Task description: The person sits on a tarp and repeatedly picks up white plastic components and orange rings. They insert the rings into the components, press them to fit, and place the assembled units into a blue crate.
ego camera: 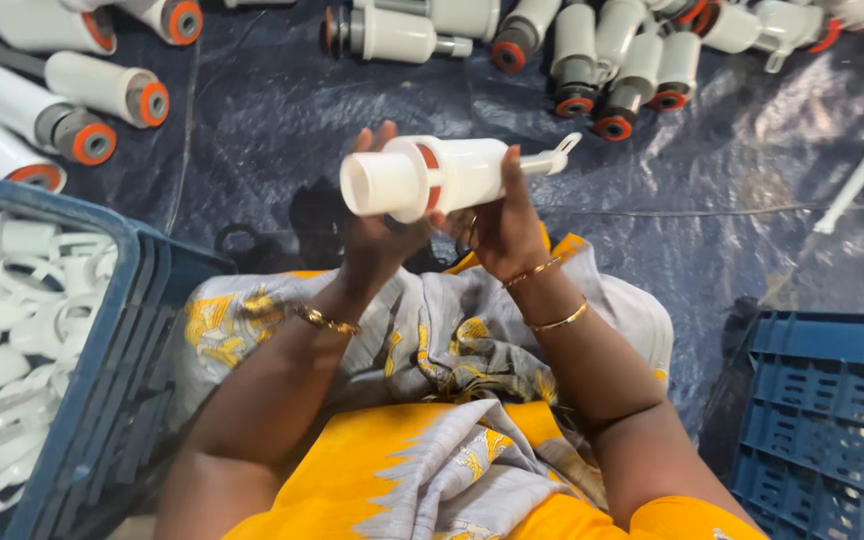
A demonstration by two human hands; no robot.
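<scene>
Both of my hands hold one white plastic cylinder part (452, 172) above my lap. It lies sideways, with a wide flange, an orange ring behind it and a thin tab at its right end. My left hand (374, 240) grips it from below near the flanged end. My right hand (500, 222) wraps the middle of the body, thumb up along its side. Gold bangles circle both wrists.
A blue crate (112, 340) at the left holds several white plastic rings. Several finished white cylinders with orange ends (92, 95) lie on the dark plastic sheet (272, 130) at the top. Another blue crate (832, 410) sits at the lower right. A thin white rod (857, 180) lies at the right.
</scene>
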